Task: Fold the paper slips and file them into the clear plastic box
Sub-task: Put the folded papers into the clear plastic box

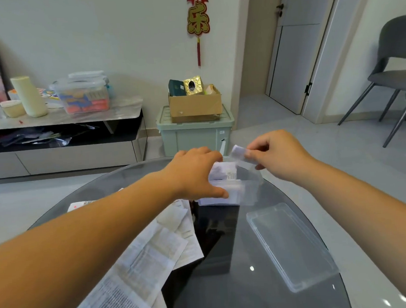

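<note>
One clear plastic box [250, 189] open on a round glass table [230, 286], printed folded slips [222, 173] standing inside, exact number hard to tell; one detached lid [292, 246] flat to its near right; one overlapping heap of unfolded paper slips [151, 251] to the left, partly hidden by the left forearm [94, 233]. Beyond the table, one pale green storage bin [195, 134] carrying one cardboard box [195, 106]. Left hand [196, 176] gripping the clear box's left end, thumb on the near wall; right hand [277, 155] just above the far right corner, pinching one folded slip [238, 151].
</note>
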`<state>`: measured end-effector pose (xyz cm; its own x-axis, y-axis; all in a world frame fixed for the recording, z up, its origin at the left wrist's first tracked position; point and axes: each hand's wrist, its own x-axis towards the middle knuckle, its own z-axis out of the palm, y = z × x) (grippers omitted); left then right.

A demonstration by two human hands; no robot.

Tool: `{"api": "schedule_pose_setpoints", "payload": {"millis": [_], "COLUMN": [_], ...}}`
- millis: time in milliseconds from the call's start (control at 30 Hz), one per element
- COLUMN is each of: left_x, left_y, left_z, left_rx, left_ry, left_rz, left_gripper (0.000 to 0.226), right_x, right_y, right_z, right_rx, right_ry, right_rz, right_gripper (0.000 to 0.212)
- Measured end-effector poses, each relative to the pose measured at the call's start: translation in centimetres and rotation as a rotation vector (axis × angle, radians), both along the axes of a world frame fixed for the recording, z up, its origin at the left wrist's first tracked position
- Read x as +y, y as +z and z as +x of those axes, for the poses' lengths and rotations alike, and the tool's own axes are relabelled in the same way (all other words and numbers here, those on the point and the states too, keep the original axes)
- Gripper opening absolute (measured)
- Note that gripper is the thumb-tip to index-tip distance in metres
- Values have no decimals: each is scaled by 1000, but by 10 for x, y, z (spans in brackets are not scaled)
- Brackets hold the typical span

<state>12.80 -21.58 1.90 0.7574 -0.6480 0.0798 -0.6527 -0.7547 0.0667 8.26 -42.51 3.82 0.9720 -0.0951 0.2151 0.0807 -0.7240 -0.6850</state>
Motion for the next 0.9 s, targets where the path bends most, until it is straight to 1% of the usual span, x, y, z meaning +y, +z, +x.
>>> {"api": "schedule_pose_setpoints", "payload": {"millis": [133,333,500,633,767,833,900], "left_x": [-9,-15,-16,-14,-12,-11,-11], "left_y": [-13,-26,-29,-31,-30,-31,-32], "left_z": [14,19,19,19,19,18,17], "left_rx": [-41,-94,-120,-140,-63,-38,-22], "left_ry": [-4,36,37,-7,-47,-52,-52], "left_rz": [95,99,131,94,91,73,63], "left_gripper": [92,94,80,68,48,49,55], "right_x": [0,1,-1,0,1,3,6], "right_y": [-11,-26,-31,-32,-35,-36,-37], "right_z": [24,37,38,38,40,41,41], "right_rx": [-50,-71,-86,-86,-74,-57,-37], "right_ry": [-16,9,25,27,39,45,59], "right_rz": [-71,-116,-106,-102,-140,-159,-176], "right_gripper": [14,10,9,8,10,11,11]}}
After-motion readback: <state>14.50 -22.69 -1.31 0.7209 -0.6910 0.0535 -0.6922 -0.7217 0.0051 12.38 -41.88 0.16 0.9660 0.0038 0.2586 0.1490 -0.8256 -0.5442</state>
